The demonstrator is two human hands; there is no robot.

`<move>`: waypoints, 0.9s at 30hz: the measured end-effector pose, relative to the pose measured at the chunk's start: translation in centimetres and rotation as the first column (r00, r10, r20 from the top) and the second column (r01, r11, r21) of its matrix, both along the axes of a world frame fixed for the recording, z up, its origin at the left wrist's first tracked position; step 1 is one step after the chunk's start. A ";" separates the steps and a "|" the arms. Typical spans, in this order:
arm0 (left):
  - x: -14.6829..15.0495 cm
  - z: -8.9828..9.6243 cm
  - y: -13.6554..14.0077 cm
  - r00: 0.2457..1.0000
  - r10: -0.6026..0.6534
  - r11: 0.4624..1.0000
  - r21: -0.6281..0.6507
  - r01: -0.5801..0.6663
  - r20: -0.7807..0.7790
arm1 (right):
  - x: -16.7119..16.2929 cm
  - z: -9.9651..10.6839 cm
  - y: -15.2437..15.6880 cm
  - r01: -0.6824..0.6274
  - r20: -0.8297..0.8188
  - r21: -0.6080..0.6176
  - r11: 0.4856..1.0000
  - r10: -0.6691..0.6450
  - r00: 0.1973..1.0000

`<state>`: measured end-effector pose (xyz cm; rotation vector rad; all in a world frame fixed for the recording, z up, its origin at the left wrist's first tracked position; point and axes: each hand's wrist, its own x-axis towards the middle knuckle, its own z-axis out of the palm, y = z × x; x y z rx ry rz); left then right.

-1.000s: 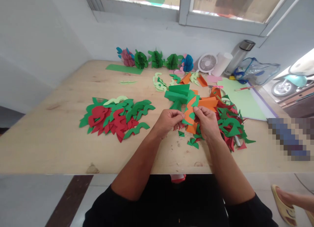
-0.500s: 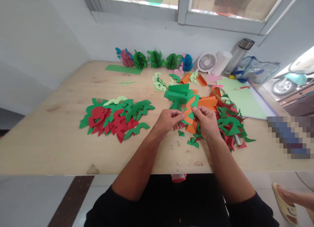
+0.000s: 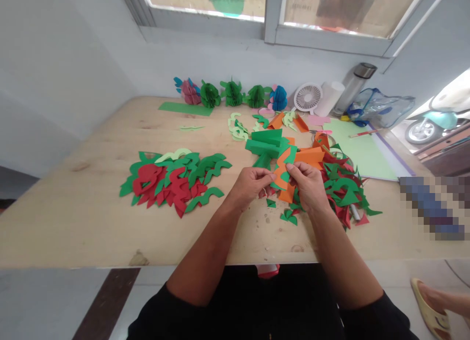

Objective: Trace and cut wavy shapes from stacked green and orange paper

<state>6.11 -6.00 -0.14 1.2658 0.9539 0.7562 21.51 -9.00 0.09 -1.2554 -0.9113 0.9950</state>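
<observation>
Between my two hands is an orange paper cutout (image 3: 281,179) with a wavy edge, lying against a green paper piece (image 3: 290,155). My left hand (image 3: 253,184) pinches the left edge with thumb and fingertips. On the opposite side, the thumb of my right hand (image 3: 307,182) presses on the paper, its other fingers behind. Folded green paper (image 3: 265,143) and a folded orange strip (image 3: 310,156) lie just beyond the hands. Small green scraps (image 3: 289,216) are scattered below them on the table.
A pile of red and green wavy cutouts (image 3: 176,181) lies left; red and green scraps (image 3: 343,185) heap up right. Honeycomb paper figures (image 3: 232,93), a small white fan (image 3: 308,98) and a flask (image 3: 355,87) line the wall. A person's foot in a slipper (image 3: 429,305) shows lower right.
The view has tilted slightly, so the table appears a little lower. Both hands keep their hold on the orange and green paper, with almost no movement.
</observation>
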 end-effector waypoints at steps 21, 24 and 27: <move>0.1 -0.1 -0.1 0.999 0.042 0.999 -0.009 -0.042 0.008 | -0.1 0.1 0.1 -0.008 0.022 -0.027 1.000 0.008 1.000; 0.1 -0.1 -0.1 0.998 0.061 0.998 -0.014 -0.061 -0.002 | 0.0 0.0 0.1 -0.009 0.047 -0.026 1.000 0.011 0.999; 0.0 0.1 -0.1 0.998 0.070 0.997 -0.013 -0.070 -0.003 | 0.0 -0.1 0.1 -0.017 0.039 -0.010 1.000 0.017 0.999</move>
